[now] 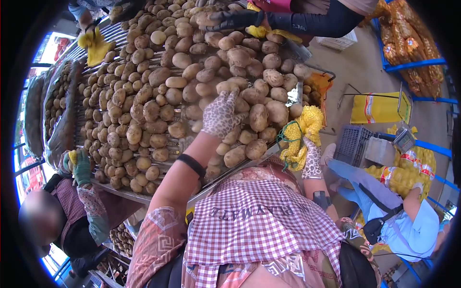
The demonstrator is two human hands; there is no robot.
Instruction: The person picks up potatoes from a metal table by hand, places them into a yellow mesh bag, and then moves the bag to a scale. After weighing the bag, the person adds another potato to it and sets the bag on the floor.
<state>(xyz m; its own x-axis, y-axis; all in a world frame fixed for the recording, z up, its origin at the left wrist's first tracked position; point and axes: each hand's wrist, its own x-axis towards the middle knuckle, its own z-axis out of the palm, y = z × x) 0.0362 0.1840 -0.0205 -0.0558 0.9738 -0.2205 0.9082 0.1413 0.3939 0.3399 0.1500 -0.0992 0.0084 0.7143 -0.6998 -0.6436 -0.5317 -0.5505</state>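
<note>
My left hand (pixel 220 116), in a leopard-print glove, reaches onto a slatted sorting table (pixel 211 181) covered with potatoes. Its fingers are apart, and the tips touch a pale potato (pixel 226 87) among the others. At the table's near right edge, my right hand (pixel 312 161), in a matching glove, is closed on a bunched yellow mesh bag (pixel 303 132). Green string (pixel 286 139) hangs along the bag's left side. The fingers behind the mesh are partly hidden.
Across the table, a co-worker's dark-gloved hand (pixel 233 20) lies over potatoes. Another person's green-gloved hand (pixel 79 165) is at the left edge. To the right are a dark crate (pixel 353 144), filled yellow sacks (pixel 408 168) and a person in light blue (pixel 408 230).
</note>
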